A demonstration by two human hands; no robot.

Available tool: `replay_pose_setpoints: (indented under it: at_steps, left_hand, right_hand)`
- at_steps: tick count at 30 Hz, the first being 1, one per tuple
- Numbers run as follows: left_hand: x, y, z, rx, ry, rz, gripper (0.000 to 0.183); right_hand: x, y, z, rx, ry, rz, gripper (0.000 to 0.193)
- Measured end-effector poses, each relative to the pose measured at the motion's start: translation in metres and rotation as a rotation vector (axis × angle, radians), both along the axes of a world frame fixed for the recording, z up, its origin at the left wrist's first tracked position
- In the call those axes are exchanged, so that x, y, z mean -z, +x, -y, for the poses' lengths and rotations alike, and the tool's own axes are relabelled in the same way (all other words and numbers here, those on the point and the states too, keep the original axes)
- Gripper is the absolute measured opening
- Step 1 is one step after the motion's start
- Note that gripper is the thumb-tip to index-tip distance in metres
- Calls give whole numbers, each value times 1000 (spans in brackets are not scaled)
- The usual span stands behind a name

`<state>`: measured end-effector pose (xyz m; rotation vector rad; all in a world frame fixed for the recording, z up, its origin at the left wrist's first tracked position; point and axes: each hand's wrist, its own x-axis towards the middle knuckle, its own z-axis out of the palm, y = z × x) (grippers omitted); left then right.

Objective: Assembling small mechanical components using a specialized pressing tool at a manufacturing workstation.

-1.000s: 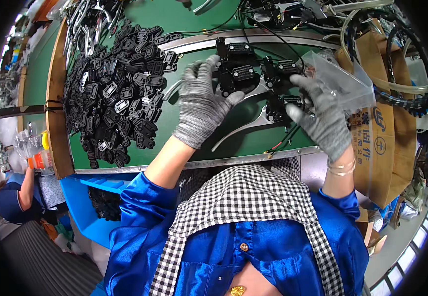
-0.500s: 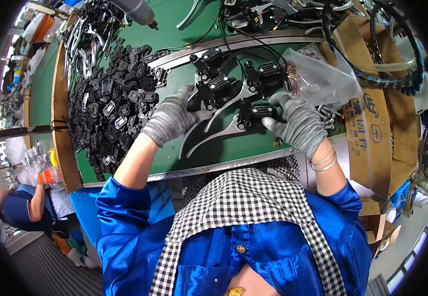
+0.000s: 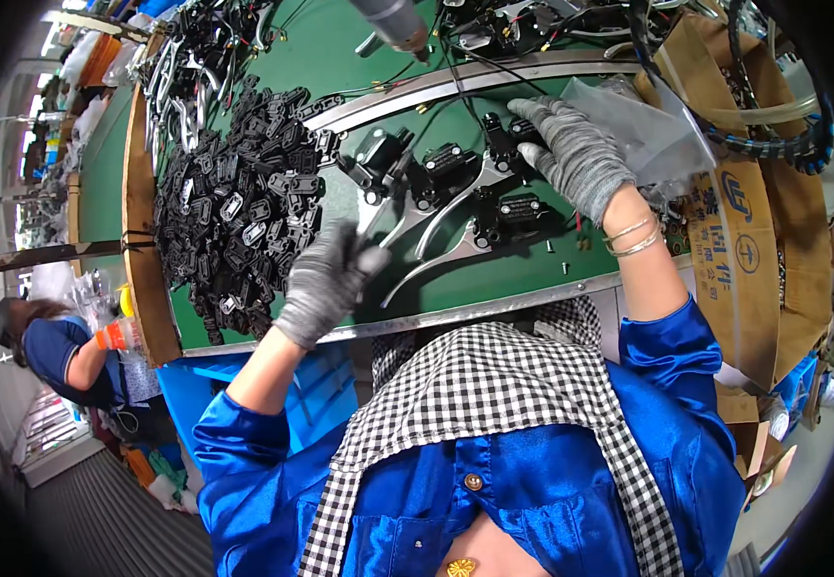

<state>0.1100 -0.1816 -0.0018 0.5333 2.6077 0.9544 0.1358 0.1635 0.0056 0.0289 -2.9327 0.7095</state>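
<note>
Several brake lever assemblies with black reservoirs and silver levers lie side by side on the green bench. My right hand, in a grey knit glove, has its fingers around the black body of the far right brake lever. Nearer to me is another brake lever, untouched. My left hand, gloved alike and slightly blurred, hovers near the lever tips with thumb and fingers apart, nothing in it. Beside it, the leftmost brake lever stands tilted. Small screws lie near the bench's front edge.
A heap of small black parts covers the bench's left side, by a wooden rail. A power driver hangs overhead. To the right are a clear plastic bag and a cardboard box. A co-worker is at far left.
My right hand has gone from the nearest brake lever to the far right one. My left hand has drawn back toward me, away from the left levers. The driver appears farther right.
</note>
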Motion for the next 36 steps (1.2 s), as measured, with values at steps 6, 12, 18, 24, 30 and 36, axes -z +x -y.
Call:
replay_pose_setpoints:
  at_steps: [6,12,18,24,30,36]
  left_hand:
    - [-16,-14,-36,84,-512,-49,33]
    - [-19,-19,-25,-190,287,419,16]
    - [-7,-2,-53,66,297,-9,33]
    - [-8,-21,-89,-31,-439,-220,48]
    - [-1,-54,-88,273,-207,-469,50]
    - [7,-81,-72,225,-318,36,39]
  right_hand:
    - [4,-12,9,-74,11,38,44]
    - [7,-3,11,-42,-83,-30,42]
    - [40,-35,29,-96,-272,0,38]
    - [20,-22,32,-172,-69,-40,43]
    - [38,-17,20,-205,-154,-137,43]
    - [18,7,30,-41,-332,-210,35]
